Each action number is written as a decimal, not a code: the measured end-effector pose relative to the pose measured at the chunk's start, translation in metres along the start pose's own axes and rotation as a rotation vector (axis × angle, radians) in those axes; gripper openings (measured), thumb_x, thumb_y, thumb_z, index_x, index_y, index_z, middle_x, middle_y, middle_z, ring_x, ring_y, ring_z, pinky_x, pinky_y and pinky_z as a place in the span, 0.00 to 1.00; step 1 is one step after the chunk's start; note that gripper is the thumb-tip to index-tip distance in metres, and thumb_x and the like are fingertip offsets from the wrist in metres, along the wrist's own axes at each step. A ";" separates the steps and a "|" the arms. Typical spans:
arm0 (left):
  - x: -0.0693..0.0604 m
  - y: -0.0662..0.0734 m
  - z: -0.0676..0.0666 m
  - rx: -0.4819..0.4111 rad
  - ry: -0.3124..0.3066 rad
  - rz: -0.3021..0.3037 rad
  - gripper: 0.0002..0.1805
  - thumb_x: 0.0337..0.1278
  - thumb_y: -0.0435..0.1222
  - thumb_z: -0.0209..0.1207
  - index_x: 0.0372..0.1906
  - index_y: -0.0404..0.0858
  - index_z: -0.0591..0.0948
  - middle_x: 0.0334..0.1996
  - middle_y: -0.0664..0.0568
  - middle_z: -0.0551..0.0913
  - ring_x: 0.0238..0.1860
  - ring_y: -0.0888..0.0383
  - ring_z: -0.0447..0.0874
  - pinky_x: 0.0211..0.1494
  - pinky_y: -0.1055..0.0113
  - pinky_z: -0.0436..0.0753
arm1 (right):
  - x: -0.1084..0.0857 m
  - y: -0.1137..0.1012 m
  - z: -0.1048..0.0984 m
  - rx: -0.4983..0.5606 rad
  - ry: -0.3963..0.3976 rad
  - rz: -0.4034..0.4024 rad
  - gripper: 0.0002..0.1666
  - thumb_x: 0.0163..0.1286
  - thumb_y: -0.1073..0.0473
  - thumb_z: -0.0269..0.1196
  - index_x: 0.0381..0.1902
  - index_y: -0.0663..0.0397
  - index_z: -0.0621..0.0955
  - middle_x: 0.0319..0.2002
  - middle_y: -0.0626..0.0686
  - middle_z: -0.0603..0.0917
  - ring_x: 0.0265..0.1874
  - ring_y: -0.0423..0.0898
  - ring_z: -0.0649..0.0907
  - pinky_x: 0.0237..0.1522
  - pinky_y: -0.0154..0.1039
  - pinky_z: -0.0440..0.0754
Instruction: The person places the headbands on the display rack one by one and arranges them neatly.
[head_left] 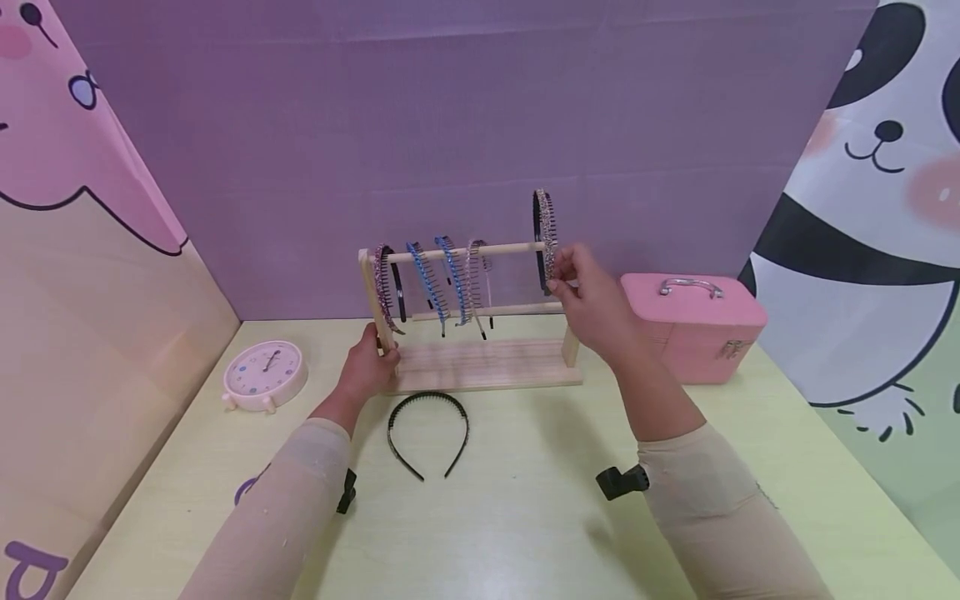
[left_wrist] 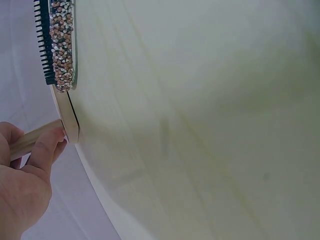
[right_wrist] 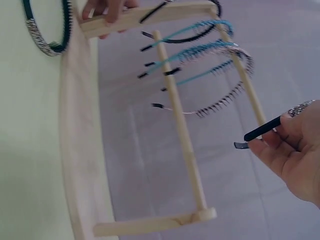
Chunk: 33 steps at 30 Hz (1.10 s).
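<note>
A light wooden headband rack [head_left: 487, 367] stands on the table. My left hand [head_left: 367, 367] grips its left upright; the left wrist view shows that hand's fingers curled round the wood. At the right end of the top bar, my right hand [head_left: 600, 308] pinches the lower end of a dark toothed headband [head_left: 549, 229] covered in glittering stones. In the right wrist view, its black tip [right_wrist: 262, 129] shows between thumb and fingers. Farther left on the bar hang a pinkish stone headband [head_left: 382, 287], two blue headbands [head_left: 427, 283] and a pale pink headband [head_left: 472, 283].
A black headband [head_left: 427, 393] lies on the table in front of the rack. At the left is a pink clock [head_left: 264, 371]. A pink case [head_left: 693, 325] with a metal handle stands right of the rack. Behind everything hangs a purple backdrop [head_left: 450, 125].
</note>
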<state>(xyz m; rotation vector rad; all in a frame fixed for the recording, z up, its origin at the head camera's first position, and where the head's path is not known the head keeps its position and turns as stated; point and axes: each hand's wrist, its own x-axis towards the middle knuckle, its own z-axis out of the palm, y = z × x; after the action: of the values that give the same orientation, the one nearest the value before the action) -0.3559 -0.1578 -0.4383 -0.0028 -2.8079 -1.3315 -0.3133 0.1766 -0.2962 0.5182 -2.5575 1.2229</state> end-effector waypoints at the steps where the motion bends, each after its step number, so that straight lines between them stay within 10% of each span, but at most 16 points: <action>1: 0.000 0.000 0.000 0.000 0.000 0.000 0.22 0.69 0.38 0.54 0.62 0.41 0.63 0.55 0.41 0.77 0.49 0.46 0.76 0.53 0.52 0.76 | 0.001 0.001 0.004 0.002 0.000 -0.012 0.13 0.77 0.63 0.51 0.55 0.55 0.64 0.46 0.57 0.73 0.50 0.53 0.77 0.55 0.50 0.76; 10: -0.003 0.002 0.001 -0.017 0.000 -0.003 0.21 0.69 0.38 0.54 0.62 0.41 0.63 0.55 0.41 0.77 0.48 0.46 0.77 0.53 0.52 0.78 | 0.011 0.013 0.039 0.026 -0.018 -0.110 0.10 0.75 0.65 0.53 0.50 0.57 0.66 0.43 0.57 0.75 0.47 0.52 0.78 0.52 0.50 0.79; 33: 0.000 0.001 -0.002 -0.016 -0.005 -0.009 0.23 0.70 0.38 0.54 0.64 0.40 0.62 0.58 0.39 0.76 0.52 0.46 0.75 0.58 0.50 0.76 | 0.019 0.034 0.059 0.043 -0.062 -0.043 0.08 0.75 0.65 0.53 0.48 0.58 0.66 0.43 0.58 0.76 0.48 0.53 0.78 0.53 0.50 0.79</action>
<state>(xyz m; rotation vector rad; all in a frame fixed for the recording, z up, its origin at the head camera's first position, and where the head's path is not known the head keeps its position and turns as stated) -0.3556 -0.1584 -0.4359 0.0059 -2.8046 -1.3576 -0.3491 0.1465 -0.3486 0.6263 -2.5621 1.2686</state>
